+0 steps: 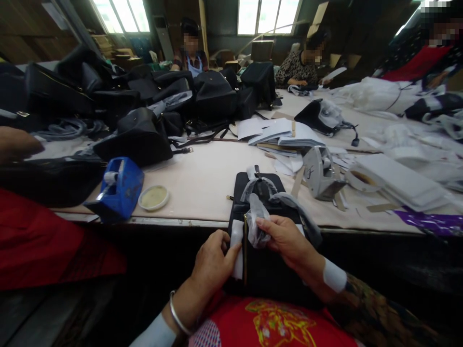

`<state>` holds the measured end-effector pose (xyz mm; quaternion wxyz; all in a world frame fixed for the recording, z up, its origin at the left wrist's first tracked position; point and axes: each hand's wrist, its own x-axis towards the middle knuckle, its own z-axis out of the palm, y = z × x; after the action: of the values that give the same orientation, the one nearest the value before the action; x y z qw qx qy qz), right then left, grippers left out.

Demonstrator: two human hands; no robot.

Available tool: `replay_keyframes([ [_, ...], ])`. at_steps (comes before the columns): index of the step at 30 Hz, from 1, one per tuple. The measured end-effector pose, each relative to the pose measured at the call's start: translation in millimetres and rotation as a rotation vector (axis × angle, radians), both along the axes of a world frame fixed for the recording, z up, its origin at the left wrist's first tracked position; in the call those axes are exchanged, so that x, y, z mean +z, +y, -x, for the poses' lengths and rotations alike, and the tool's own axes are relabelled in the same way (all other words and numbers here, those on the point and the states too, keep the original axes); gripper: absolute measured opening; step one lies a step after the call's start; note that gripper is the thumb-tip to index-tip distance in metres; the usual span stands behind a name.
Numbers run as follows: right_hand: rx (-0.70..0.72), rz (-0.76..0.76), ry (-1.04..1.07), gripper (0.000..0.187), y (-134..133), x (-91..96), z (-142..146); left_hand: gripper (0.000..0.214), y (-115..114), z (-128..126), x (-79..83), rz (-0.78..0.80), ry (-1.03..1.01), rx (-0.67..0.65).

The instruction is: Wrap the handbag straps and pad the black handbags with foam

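Note:
A black bag [267, 270] with a gold zipper rests between my lap and the table edge, its top lying on the table. My left hand [213, 260] grips its left side, thumb pressed on a white strip [238, 253] beside the zipper. In my right hand [289, 238], thumb and fingers pinch crumpled clear plastic wrap [257, 221] over the bag's front. A strap wrapped in plastic [298, 207] curves down the bag's right side. The underside of the bag and some fingertips are hidden.
A blue tape dispenser [125, 185] and a round dish [154, 197] stand at left. A grey tape dispenser [320, 173] and paper stacks [285, 132] lie at right. Black bags [213, 94] pile up behind. Co-workers sit across the table; another person's hand [18, 143] shows at left.

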<state>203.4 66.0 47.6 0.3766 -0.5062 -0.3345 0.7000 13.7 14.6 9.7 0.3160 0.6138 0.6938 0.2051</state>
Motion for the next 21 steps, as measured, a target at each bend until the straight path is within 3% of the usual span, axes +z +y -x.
replay_keyframes([
  [4, 0.037, 0.016, -0.014, 0.050, -5.2, -3.2, -4.1, 0.020, -3.2, -12.3, 7.8, -0.017, 0.188, -0.050],
  [7, 0.058, 0.021, -0.003, 0.050, -8.4, -6.1, -9.5, 0.017, 1.1, -13.6, 11.6, -0.018, 0.207, -0.072],
  [11, 0.074, -0.001, 0.029, 0.049, -10.1, -10.1, -16.4, 0.016, -0.8, -3.0, 10.1, -0.012, -0.079, -0.034],
  [17, 0.131, -0.009, -0.004, 0.046, -13.2, -19.6, -15.7, 0.014, -27.4, 5.0, 14.9, 0.138, -0.698, 0.145],
  [21, 0.133, -0.025, -0.065, 0.041, -13.7, -17.0, -4.5, 0.013, -27.9, -8.2, 32.2, 0.119, -0.810, 0.124],
])
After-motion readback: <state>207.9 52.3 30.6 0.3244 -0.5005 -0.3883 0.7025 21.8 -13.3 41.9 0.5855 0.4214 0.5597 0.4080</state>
